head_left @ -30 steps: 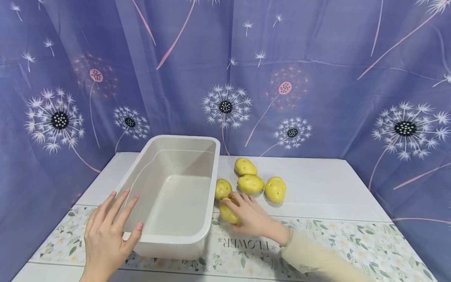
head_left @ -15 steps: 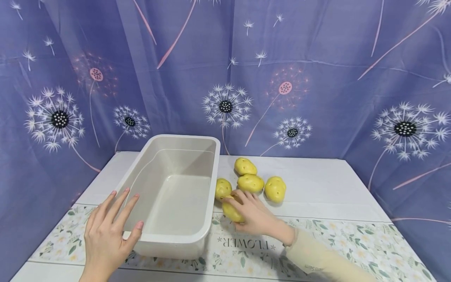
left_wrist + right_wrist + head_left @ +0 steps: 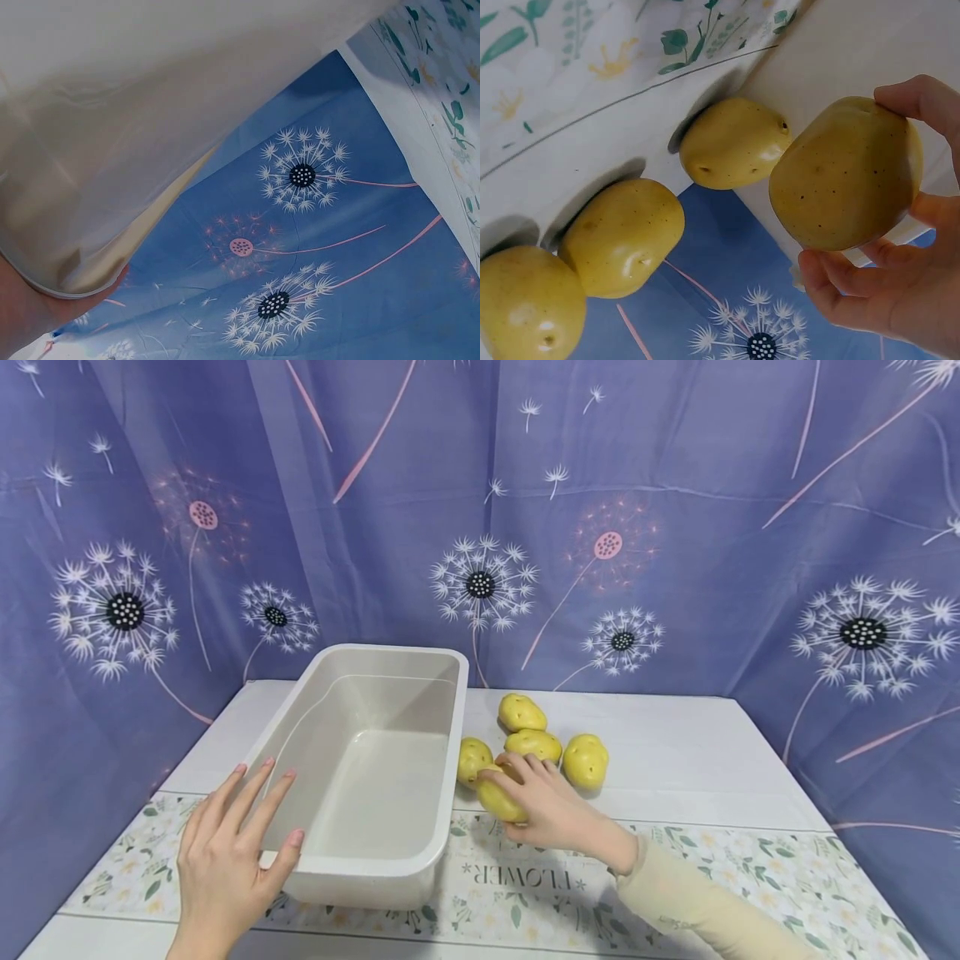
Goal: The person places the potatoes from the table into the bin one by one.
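"Potato (image 3: pixel 499 800), yellow, smooth and oval: can you make out from your end where it is?"

"I can, and I'll work across to it from the left hand (image 3: pixel 228 852). I see that hand with its fingers straight and spread, lying over the near left edge of a deep, pale grey, rectangular plastic bin (image 3: pixel 375 866). My left wrist view shows skin against the bin's rim at one corner."

"What do you have between the hands?"

"Just right of the left hand I have the inside of the bin. Past its right wall comes a loose yellow, rounded potato (image 3: pixel 472 758), left of the right fingers. Next is the potato you asked about, gripped between the thumb and fingers of the right hand (image 3: pixel 561 810). I can't tell whether its underside touches the table."

"And beyond that hand?"

"Past its fingertips, I see a yellow oval potato (image 3: pixel 522 713) farthest off and a dimpled yellow potato (image 3: pixel 531 742) nearer, partly behind the fingers. Right of those, beyond the knuckles, lies a plump yellow potato (image 3: pixel 586 762). A cream fabric sleeve (image 3: pixel 697 906) runs back from the right wrist over a white, flower-printed table covering (image 3: pixel 765 868)."
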`<state>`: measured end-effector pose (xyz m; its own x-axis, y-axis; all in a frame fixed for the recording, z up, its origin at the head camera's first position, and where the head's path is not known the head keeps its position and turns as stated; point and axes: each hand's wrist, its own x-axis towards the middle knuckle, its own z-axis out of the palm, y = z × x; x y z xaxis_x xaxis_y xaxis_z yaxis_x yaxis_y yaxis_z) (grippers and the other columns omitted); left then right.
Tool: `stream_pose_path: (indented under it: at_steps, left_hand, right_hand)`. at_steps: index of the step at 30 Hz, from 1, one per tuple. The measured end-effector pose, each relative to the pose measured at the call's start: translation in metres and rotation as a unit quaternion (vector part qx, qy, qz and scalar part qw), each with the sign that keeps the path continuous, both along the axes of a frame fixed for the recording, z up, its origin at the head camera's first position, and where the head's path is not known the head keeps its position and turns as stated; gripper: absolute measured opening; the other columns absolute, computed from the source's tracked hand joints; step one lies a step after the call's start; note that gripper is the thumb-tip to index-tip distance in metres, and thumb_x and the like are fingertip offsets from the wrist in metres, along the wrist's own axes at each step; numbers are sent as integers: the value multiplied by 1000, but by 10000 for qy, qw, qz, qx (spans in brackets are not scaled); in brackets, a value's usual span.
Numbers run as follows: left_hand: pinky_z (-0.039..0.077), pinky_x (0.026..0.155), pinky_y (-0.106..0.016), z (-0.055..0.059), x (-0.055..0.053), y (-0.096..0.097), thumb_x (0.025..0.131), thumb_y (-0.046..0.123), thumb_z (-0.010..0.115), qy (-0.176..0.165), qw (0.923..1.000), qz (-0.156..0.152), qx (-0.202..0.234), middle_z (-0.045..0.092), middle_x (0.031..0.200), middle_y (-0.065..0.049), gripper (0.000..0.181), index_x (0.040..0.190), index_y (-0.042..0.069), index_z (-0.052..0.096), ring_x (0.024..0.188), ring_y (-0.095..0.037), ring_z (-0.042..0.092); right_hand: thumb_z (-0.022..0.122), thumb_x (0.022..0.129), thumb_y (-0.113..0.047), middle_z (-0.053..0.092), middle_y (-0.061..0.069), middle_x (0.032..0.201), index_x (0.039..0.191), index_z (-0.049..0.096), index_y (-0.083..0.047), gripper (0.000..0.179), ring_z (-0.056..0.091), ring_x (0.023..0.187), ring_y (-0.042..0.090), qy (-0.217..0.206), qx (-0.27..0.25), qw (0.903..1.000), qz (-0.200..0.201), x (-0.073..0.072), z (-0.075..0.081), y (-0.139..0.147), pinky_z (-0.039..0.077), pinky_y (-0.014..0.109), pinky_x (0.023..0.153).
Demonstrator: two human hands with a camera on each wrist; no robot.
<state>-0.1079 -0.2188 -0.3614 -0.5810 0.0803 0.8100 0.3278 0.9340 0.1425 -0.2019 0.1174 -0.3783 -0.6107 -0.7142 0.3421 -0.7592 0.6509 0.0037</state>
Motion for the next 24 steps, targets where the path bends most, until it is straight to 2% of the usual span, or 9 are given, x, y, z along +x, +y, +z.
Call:
stream_pose_path:
  at_steps: [8, 16, 24]
  left_hand:
    - [34, 88, -58, 0, 0, 0, 85, 58, 31, 27, 10000, -27, 31, 55, 124, -11, 60, 120, 17, 58, 124, -30, 42]
    - [33, 88, -59, 0, 2, 0, 85, 58, 30, -184, 9998, 18, 22, 55, 124, -13, 62, 120, 15, 58, 124, -32, 41]
    - [34, 89, -57, 0, 0, 1, 85, 57, 31, 51, 10000, -37, 17, 56, 123, -12, 60, 118, 15, 59, 122, -32, 42]
  right_hand:
    - [71, 61, -31, 45, 6, 122, 127, 45, -22, 72, 49, 105, 24, 74, 10, 10000, 14, -1, 8, 2, 45, 41, 83]
    - [71, 61, -32, 44, 6, 122, 127, 44, -23, 72, 47, 107, 23, 168, -93, 9998, 12, -1, 16, 2, 44, 40, 83]
    - [71, 62, -33, 46, 7, 123, 128, 43, -23, 72, 47, 110, 23, 273, -182, 9994, 102, -1, 26, 2, 40, 45, 93]
